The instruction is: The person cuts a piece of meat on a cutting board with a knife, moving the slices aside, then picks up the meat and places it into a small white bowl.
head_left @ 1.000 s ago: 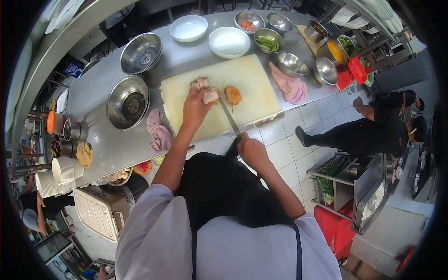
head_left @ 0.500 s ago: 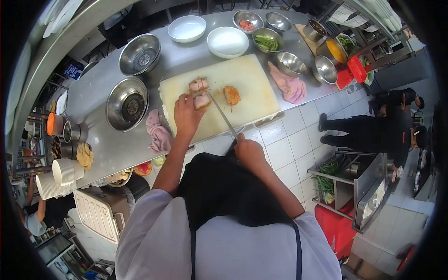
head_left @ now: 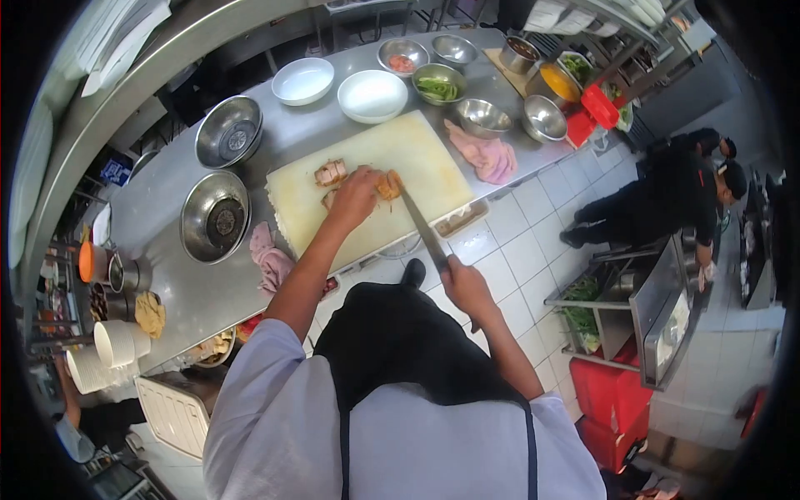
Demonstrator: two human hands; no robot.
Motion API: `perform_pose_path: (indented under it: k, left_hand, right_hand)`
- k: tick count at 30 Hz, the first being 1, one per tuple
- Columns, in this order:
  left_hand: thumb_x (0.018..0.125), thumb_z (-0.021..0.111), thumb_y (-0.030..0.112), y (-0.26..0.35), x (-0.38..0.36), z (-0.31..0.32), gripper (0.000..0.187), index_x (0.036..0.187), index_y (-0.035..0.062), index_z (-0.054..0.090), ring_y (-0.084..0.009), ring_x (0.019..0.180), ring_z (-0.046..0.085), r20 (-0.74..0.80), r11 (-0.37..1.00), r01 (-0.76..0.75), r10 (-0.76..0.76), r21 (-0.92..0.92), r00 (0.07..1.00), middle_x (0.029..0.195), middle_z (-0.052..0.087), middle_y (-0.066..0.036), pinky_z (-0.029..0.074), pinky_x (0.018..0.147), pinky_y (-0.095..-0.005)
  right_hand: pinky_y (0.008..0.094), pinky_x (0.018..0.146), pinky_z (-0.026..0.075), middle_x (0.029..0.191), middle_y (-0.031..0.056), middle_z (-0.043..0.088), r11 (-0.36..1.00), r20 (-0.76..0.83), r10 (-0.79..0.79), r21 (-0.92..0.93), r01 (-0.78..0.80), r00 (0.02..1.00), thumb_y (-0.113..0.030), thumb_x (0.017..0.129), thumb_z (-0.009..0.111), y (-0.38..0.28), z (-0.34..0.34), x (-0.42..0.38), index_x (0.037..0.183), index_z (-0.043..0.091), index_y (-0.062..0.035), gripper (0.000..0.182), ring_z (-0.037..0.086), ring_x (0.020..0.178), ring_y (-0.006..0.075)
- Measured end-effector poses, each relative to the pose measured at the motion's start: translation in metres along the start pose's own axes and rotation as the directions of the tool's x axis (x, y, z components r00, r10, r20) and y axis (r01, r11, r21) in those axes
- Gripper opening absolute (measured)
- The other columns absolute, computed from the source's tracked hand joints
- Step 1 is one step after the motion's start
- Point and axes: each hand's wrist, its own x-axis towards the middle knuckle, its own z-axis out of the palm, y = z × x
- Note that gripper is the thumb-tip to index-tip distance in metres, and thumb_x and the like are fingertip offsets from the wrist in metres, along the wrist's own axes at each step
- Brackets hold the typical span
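Note:
A white cutting board (head_left: pixel 425 158) lies on the steel table in front of me. My left hand (head_left: pixel 358 197) has its fingers on a browned piece of meat (head_left: pixel 388 185) near the board's middle. The fingers of my right hand (head_left: pixel 463 286) are wrapped round the handle of a long knife (head_left: pixel 423 227). Its blade points up and left, with the tip beside that piece. Cut meat (head_left: pixel 331 173) lies further left on the board, and another piece (head_left: pixel 329 199) is partly hidden behind my left hand.
Metal bowls (head_left: pixel 215 217) stand to the left, white bowls (head_left: pixel 372 97) beyond the board. Pink cloths (head_left: pixel 485 157) lie on both sides. A bowl of green slices (head_left: pixel 439 84) stands at the back. Two people in black (head_left: pixel 683 200) are at the right.
My left hand has moved right, from the pale cut meat to the browned piece. The knife has shifted right with my right hand, its tip now beside the browned piece. The view has shifted.

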Motion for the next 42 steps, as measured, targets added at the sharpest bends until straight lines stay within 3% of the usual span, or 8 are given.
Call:
perform_pose_path:
  k: [3,9,15,18,24,30,36,42]
  left_hand:
    - [0.081,0.073,-0.001,0.006,-0.023,-0.012,0.051,0.131,0.0053,0.065,-0.0393,0.118,0.064,0.045,0.988,0.151,-0.153,0.043,0.987,0.128,0.064,-0.018,0.053,0.102,-0.0471]
    - [0.079,0.076,-0.001,0.016,-0.059,-0.018,0.053,0.131,0.0046,0.066,-0.0384,0.119,0.063,0.011,0.973,0.169,-0.173,0.158,0.985,0.126,0.064,-0.018,0.052,0.102,-0.0462]
    - [0.074,0.074,0.003,0.014,-0.049,-0.018,0.051,0.126,0.0024,0.07,-0.0347,0.121,0.061,-0.017,0.946,-0.186,0.197,0.265,0.98,0.115,0.067,-0.015,0.046,0.109,-0.0486]
    - [0.077,0.079,0.011,0.002,-0.034,-0.007,0.056,0.13,0.0027,0.067,-0.0361,0.122,0.061,0.219,0.957,-0.127,0.069,0.262,0.973,0.123,0.067,-0.016,0.049,0.107,-0.046]
    - [0.079,0.084,0.014,0.021,-0.039,0.016,0.06,0.135,0.0003,0.065,-0.0379,0.12,0.064,-0.005,0.979,0.188,-0.188,0.074,0.982,0.124,0.068,-0.019,0.052,0.104,-0.0474]
    - [0.074,0.084,0.009,0.02,-0.048,0.021,0.048,0.12,0.0015,0.07,-0.0365,0.107,0.065,-0.147,0.987,0.141,-0.129,0.076,0.981,0.107,0.07,-0.016,0.054,0.094,-0.0464]
    - [0.075,0.089,0.018,0.029,-0.033,-0.002,0.06,0.131,0.004,0.071,-0.0342,0.119,0.065,0.046,0.948,0.213,-0.23,0.237,0.972,0.118,0.073,-0.015,0.049,0.105,-0.0438]
    - [0.072,0.091,0.018,0.008,-0.032,0.012,0.059,0.127,0.0043,0.072,-0.0318,0.114,0.067,0.005,0.966,0.209,-0.212,0.15,0.977,0.109,0.075,-0.013,0.049,0.104,-0.0443]
  right_hand:
    - [0.0595,0.072,0.056,0.078,0.0271,0.071,0.994,-0.077,0.099,-0.026,-0.102,0.992,-0.018,0.099,0.062,0.001,0.001,0.001,0.106,0.054,0.0003,0.021,0.071,0.077,0.0485]
    - [0.0592,0.071,0.056,0.075,0.0264,0.07,0.994,-0.113,0.106,-0.001,-0.107,0.988,-0.017,0.099,0.062,0.002,0.006,-0.02,0.105,0.053,0.0006,0.02,0.07,0.074,0.0485]
    - [0.0592,0.071,0.057,0.076,0.0271,0.07,0.997,-0.035,0.074,-0.027,-0.075,0.997,-0.018,0.099,0.062,-0.013,0.025,-0.035,0.105,0.054,0.0005,0.021,0.071,0.075,0.0483]
    - [0.0579,0.068,0.058,0.075,0.0271,0.07,0.997,-0.029,0.047,-0.058,-0.049,0.998,-0.018,0.099,0.061,-0.028,0.025,-0.033,0.103,0.054,0.001,0.02,0.071,0.073,0.0476]
    - [0.0551,0.062,0.059,0.071,0.0258,0.07,0.99,-0.063,-0.021,-0.142,0.011,0.998,-0.015,0.096,0.061,-0.043,0.033,-0.017,0.099,0.054,0.0005,0.017,0.072,0.067,0.0451]
    - [0.0535,0.061,0.059,0.07,0.0249,0.07,0.98,-0.038,-0.064,-0.191,0.055,0.997,-0.014,0.096,0.06,-0.043,0.032,-0.009,0.1,0.054,0.0007,0.017,0.072,0.066,0.0439]
    - [0.0523,0.06,0.06,0.071,0.0242,0.071,0.971,0.031,-0.068,-0.225,0.073,0.997,-0.014,0.096,0.06,-0.044,0.022,-0.003,0.104,0.054,0.0016,0.018,0.073,0.066,0.0432]
    - [0.05,0.062,0.062,0.074,0.0232,0.073,0.943,0.109,-0.062,-0.319,0.094,0.992,-0.011,0.096,0.057,-0.049,0.015,0.014,0.106,0.055,0.0018,0.016,0.075,0.069,0.0404]
